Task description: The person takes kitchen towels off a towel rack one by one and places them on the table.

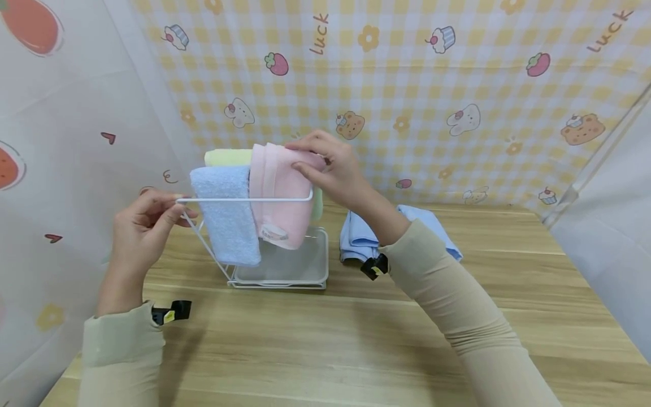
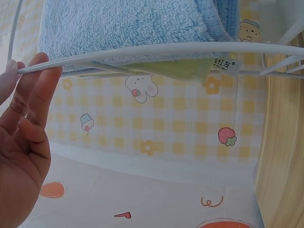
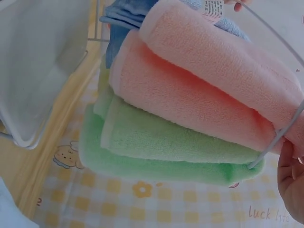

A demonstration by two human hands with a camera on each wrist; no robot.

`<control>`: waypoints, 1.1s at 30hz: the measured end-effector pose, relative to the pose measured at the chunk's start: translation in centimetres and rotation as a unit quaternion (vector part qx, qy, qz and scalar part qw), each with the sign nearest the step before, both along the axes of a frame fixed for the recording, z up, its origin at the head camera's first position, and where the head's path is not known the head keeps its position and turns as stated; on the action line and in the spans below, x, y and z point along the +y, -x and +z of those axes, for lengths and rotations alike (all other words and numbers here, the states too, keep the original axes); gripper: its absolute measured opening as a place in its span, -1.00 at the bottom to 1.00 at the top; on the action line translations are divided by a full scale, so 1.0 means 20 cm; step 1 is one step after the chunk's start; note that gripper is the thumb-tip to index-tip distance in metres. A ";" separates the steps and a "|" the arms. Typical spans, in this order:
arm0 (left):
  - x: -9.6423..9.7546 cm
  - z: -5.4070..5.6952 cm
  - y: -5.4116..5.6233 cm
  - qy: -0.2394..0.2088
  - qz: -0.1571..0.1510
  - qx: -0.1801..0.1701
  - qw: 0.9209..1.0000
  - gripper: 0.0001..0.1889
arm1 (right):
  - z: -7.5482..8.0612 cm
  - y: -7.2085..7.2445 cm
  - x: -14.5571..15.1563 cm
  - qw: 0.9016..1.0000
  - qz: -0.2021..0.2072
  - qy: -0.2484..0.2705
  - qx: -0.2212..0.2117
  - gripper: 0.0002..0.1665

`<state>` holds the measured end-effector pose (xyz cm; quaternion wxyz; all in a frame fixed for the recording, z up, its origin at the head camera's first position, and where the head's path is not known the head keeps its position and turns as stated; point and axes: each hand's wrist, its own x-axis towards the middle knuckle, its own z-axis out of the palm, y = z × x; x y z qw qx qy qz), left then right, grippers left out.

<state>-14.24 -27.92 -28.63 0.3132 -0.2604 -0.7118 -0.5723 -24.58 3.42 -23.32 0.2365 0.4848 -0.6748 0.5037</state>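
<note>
A white wire towel rack point(image 1: 245, 199) stands on the wooden table with folded towels draped over its upper bars. My left hand point(image 1: 144, 229) pinches the rack's upper left corner between thumb and fingers, beside a light blue towel point(image 1: 227, 220). At the right end of the bar, my right hand point(image 1: 330, 164) holds the top edge of a pink towel point(image 1: 282, 198), thumb in front and fingers over the fold. Behind these hang a yellow-green towel point(image 1: 229, 157) and a green towel point(image 3: 161, 164), mostly hidden from the head view. Under the towels, a grey tray point(image 1: 300, 265) forms the rack's base.
A folded blue cloth point(image 1: 358, 234) lies on the table point(image 1: 315, 345) right of the rack, partly behind my right forearm. A yellow checked curtain point(image 1: 396, 90) hangs close behind, and a white printed curtain point(image 1: 61, 141) is at the left.
</note>
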 end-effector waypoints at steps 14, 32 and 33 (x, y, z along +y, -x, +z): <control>0.00 0.01 -0.02 0.024 0.021 -0.003 0.999 -0.87 | 0.01 0.00 0.04 0.997 -0.032 0.064 -0.042 -0.72; 0.00 0.01 0.00 0.030 0.037 -0.001 0.999 -0.86 | 0.02 0.01 0.10 0.989 -0.059 0.133 -0.027 -0.69; 0.00 0.01 0.00 0.029 0.038 -0.002 0.999 -0.86 | 0.02 0.01 0.10 0.989 -0.057 0.135 -0.028 -0.69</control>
